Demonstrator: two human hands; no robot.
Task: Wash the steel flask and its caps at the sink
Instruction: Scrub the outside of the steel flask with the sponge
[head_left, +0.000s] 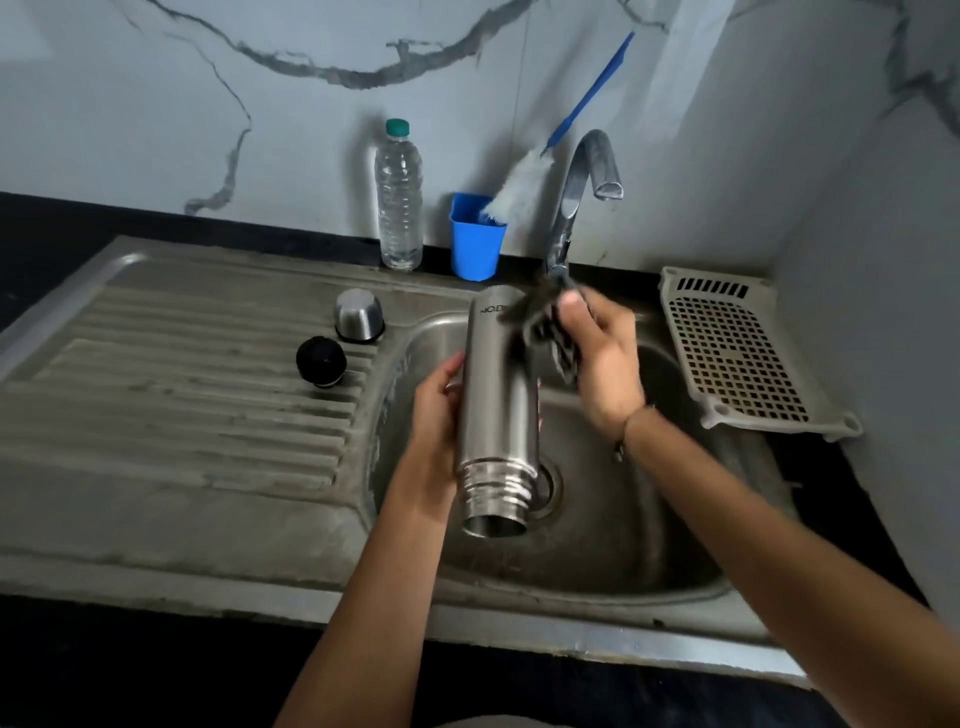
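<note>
Left hand (434, 410) clasped round inverted steel flask (496, 410), right hand (602, 358) pinching dark scrubber (545, 325) against its blurred, illegible lettering

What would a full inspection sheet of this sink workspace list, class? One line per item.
Surface: steel sink with ribbed drainboard.
Job's things: steel flask held mouth-down over the basin; steel cap and black cap on the drainboard.
Clutter: plastic bottle, blue cup holding a bottle brush, white rack.
Grippers: left hand holds the flask; right hand presses a dark scrubber on it.
Cables: nothing seen.
Surroundings: marble-patterned wall, tap with no water visible.
</note>
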